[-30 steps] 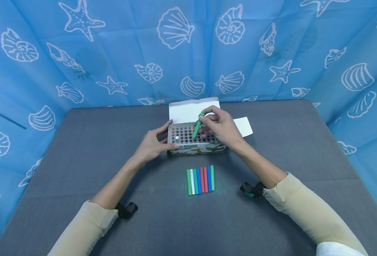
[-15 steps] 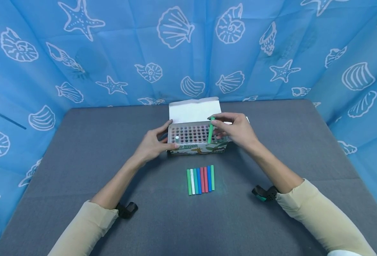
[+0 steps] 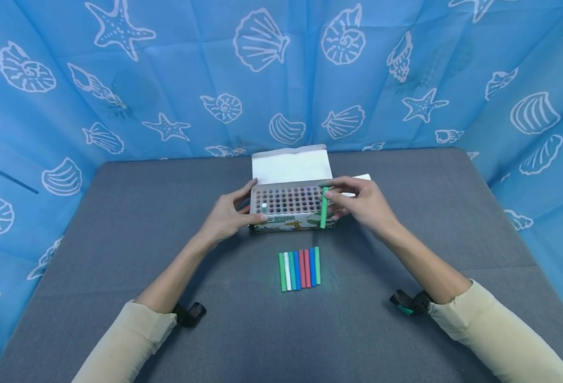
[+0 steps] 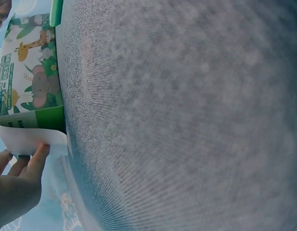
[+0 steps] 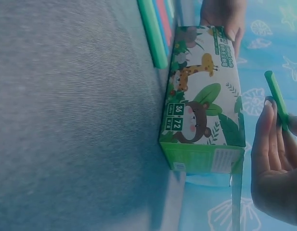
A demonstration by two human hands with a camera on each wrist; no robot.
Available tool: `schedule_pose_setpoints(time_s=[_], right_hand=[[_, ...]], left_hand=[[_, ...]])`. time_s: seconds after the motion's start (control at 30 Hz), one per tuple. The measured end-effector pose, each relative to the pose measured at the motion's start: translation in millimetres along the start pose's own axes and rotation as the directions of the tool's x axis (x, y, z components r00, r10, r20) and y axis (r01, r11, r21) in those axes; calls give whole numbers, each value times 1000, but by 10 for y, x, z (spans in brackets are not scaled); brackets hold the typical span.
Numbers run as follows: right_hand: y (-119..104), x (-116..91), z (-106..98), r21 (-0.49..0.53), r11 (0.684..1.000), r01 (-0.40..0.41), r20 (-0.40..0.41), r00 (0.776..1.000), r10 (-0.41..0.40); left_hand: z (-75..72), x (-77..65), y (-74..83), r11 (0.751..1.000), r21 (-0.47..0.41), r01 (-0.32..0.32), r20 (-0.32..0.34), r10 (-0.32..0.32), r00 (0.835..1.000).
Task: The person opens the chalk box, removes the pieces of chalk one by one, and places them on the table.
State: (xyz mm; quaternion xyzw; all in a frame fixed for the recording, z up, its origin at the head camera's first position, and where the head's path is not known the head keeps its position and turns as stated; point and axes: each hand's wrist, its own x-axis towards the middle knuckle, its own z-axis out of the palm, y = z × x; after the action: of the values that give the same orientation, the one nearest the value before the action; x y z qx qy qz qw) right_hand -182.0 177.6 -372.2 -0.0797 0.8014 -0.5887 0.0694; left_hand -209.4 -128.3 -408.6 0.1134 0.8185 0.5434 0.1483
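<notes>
My left hand (image 3: 226, 218) grips the left end of a chalk box (image 3: 288, 223), thumb at the front edge; in the left wrist view its fingers touch a white end flap (image 4: 28, 139). The box stands open, its tray pierced with rows of holes. One white chalk stick (image 3: 264, 206) pokes up near the left front corner. My right hand (image 3: 367, 207) pinches a green chalk stick (image 3: 325, 206) near its upper end. That stick overlaps the box's front right in the head view; the right wrist view shows the same chalk (image 5: 277, 94) apart from the box.
A row of several green, white, blue and red chalk sticks (image 3: 297, 270) lies on the grey cloth (image 3: 243, 324) in front of the box. The raised white lid (image 3: 291, 165) stands behind it, and a white side flap (image 3: 363, 176) sticks out right. A blue shell-patterned curtain (image 3: 281, 80) hangs behind.
My right hand has moved right and nearer with the green chalk, from over the middle of the holes to the box's front right. The left hand and box have stayed put.
</notes>
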Motion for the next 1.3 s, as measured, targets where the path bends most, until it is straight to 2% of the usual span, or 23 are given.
schedule_pose_setpoints(time_s=[0.2,0.23,0.47,0.77,1.3], right_hand=[[63,-95,-13,12,1000,-11,30,999,11],[72,-112,-13,15,1000,-13,37,999,13],[132,-205,5,16,999,-39,95,995,38],[217,-277,32,1,997,-75,126,989,75],[465,-396,141,3,988,-155,240,959,150]], left_hand=[[-1,0,-12,1000,9,-8,1,8,1000],[-2,19,-56,1000,9,-14,0,14,1000],[-10,14,-52,1000,13,-13,-1,13,1000],[-5,13,-45,1000,16,-10,0,10,1000],[-4,4,-35,1000,15,-5,-1,5,1000]])
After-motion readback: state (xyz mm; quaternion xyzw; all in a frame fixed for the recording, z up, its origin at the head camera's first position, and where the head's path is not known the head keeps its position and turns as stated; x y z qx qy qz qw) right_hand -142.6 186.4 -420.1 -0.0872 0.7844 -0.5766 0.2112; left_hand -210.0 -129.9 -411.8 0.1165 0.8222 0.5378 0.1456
